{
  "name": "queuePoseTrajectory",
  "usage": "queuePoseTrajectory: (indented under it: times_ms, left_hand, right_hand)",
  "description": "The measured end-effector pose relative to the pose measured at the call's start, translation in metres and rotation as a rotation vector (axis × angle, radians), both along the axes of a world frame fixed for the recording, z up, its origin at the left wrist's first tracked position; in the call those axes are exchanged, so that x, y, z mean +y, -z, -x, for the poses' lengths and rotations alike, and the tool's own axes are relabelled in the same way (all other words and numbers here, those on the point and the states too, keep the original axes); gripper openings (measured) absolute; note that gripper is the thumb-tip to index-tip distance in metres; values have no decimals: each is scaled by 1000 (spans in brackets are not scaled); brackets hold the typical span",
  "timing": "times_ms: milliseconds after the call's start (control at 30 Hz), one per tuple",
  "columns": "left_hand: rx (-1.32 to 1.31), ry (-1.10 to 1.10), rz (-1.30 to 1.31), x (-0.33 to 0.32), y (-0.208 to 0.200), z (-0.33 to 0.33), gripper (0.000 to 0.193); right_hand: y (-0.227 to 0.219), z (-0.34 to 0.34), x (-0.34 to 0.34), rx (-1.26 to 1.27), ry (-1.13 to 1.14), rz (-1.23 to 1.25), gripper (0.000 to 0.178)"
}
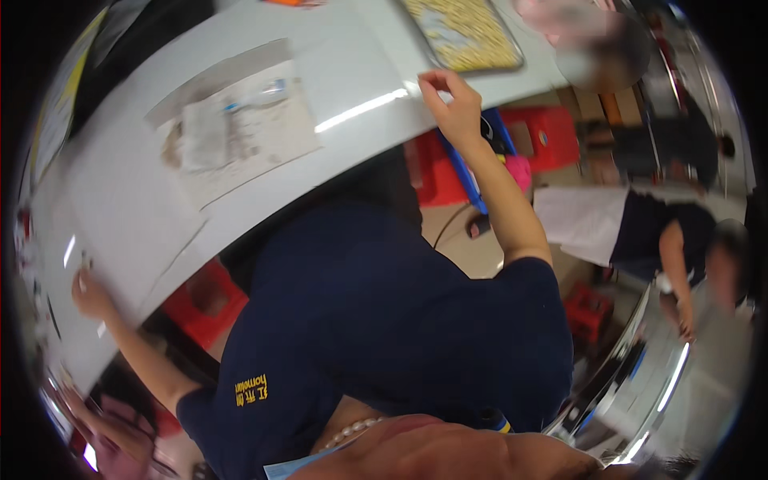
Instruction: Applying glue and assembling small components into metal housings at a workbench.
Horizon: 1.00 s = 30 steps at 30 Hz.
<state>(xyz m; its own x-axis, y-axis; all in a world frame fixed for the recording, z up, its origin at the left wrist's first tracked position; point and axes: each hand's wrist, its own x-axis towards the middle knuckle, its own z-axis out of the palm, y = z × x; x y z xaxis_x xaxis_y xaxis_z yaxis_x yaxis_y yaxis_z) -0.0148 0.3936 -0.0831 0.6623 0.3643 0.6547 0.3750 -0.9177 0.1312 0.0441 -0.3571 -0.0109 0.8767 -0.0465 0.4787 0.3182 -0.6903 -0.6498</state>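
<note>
My right hand (454,108) is raised at the table's edge, close to the near corner of a tray (521,61) filled with many small yellowish pieces (468,36). Its thumb and forefinger curl toward each other in a pinch; anything between the tips is too small to make out. Out at the far left, my left hand (90,296) is over the white table (352,104), its fingers drawn together and blurred. A tiny dark speck shows by those fingertips, and I cannot tell what it is.
Between my hands, a paper sheet (296,140) bears a greyish flat packet (206,136) and small blue-tipped items. Red stools (206,300) and a blue crate (472,180) stand below the table edge. Co-workers (672,232) are at the right; another person's arm (104,424) is at lower left.
</note>
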Motion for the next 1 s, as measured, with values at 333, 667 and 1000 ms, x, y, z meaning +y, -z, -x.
queuePoseTrajectory:
  times_ms: [333, 667, 1000]
  left_hand:
    - [55, -48, 304, -80, -29, -2, 42]
    - [103, 288, 59, -224, -56, 23, 39]
    - [268, 141, 233, -268, -46, 18, 35]
  right_hand:
    - [4, 23, -32, 62, 143, -212, 13]
    - [8, -14, -3, -75, -226, -6, 20]
    - [-11, -39, -22, 347, -776, 238, 32]
